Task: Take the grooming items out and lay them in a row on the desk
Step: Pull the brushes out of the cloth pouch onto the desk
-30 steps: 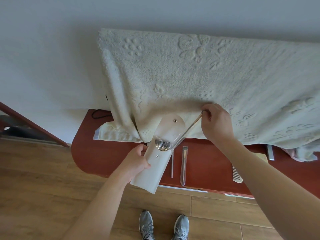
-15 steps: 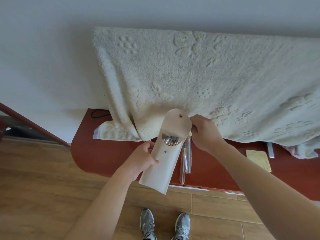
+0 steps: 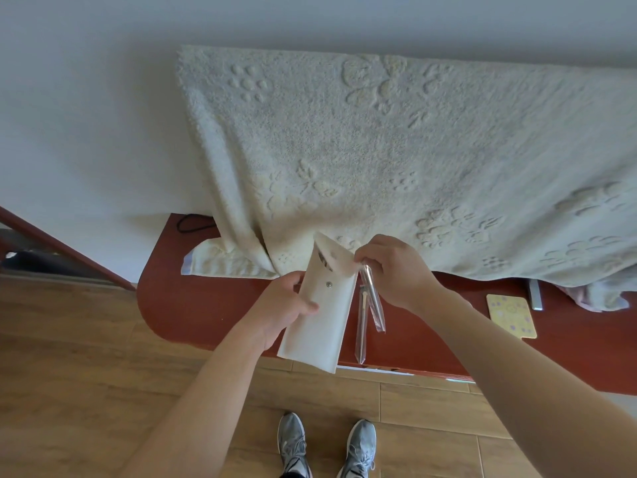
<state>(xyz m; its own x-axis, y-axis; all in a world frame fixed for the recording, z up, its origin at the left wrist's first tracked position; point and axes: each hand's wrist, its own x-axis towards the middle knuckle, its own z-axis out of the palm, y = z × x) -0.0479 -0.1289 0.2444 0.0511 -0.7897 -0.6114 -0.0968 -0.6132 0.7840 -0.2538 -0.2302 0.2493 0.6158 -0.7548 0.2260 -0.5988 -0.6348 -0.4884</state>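
Left hand [image 3: 287, 307] is wrapped around the white pouch [image 3: 319, 326], thumb across its front and fingers behind, holding it tilted above the front edge of the desk [image 3: 206, 305]. Right hand [image 3: 396, 270] is up at the pouch's mouth, fingertips pinched on the top of a sleeved tool [image 3: 375, 303], which hangs down just beside the pouch's right edge; the raised flap brushes those same fingers. The pouch is a long flat case, off-white, with a metal snap stud [image 3: 330, 284] on its front, and dark tool ends show in the open mouth. The held tool is a slim metal piece in a clear plastic sleeve. A second sleeved tool [image 3: 361, 332] lies on the red-brown desk, just right of the pouch and partly crossed by the hanging one. A big cream towel [image 3: 379, 160] with embossed flowers drapes over the back of the desk and crowds right up against the hands. Off to the right sit a yellow card [image 3: 512, 315] and a grey strip [image 3: 535, 295]; a black cable [image 3: 190, 223] loops at the desk's left rear. Grey shoes [image 3: 293, 443] stand on the wooden floor [image 3: 69, 357] below.
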